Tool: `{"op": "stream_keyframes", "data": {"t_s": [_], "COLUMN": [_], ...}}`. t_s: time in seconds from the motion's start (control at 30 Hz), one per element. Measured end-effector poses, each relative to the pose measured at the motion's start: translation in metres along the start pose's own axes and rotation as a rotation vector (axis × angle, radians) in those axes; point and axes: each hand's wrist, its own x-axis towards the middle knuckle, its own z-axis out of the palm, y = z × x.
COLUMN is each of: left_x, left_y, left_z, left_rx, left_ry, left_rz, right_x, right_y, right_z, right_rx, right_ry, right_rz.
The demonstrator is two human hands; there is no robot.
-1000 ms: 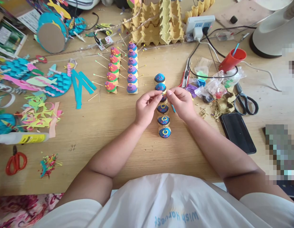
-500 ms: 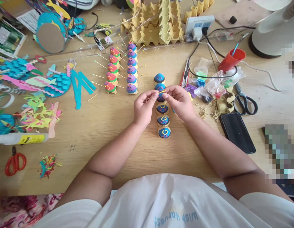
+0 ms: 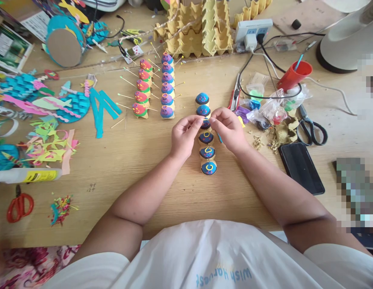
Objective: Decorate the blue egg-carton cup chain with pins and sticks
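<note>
A thin yellow strip [image 3: 206,118], perhaps modelling clay, spans the small gap between my hands. My left hand [image 3: 184,135] pinches one end between thumb and fingertips. My right hand [image 3: 229,129] pinches the other end the same way. Beneath my fingers runs an upright row of egg-carton cups [image 3: 207,153] covered in blue clay, with dark rims and little pink marks. The three cups nearest me carry yellow loops on top, while the two farthest show none. My fingertips partly hide the cup directly under them.
Left of my hands stand a red-and-green egg-carton row [image 3: 142,86] and a purple one [image 3: 167,88], with pins sticking out. To the right lie a utility knife [image 3: 235,93], clay bags [image 3: 269,112], black-handled scissors [image 3: 312,131] and a phone [image 3: 301,168]. A red cup [image 3: 294,76] leans behind.
My left hand has shifted slightly to the right. The yellow strip between my fingertips shows less of its length and sits a touch lower. The cup rows have stayed put.
</note>
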Motion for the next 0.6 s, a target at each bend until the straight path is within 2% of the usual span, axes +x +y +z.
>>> {"op": "stream_keyframes", "data": {"t_s": [0.33, 0.6], "left_x": [0.002, 0.004], "left_y": [0.002, -0.010], "left_z": [-0.002, -0.006], "left_rx": [0.169, 0.245], "left_ry": [0.004, -0.010], "left_rz": [0.059, 0.066], "right_x": [0.005, 0.003], "right_y": [0.005, 0.004], "right_z": [-0.005, -0.005], "right_rx": [-0.076, -0.174], "right_ry": [0.093, 0.127], "right_rz": [-0.026, -0.036]}}
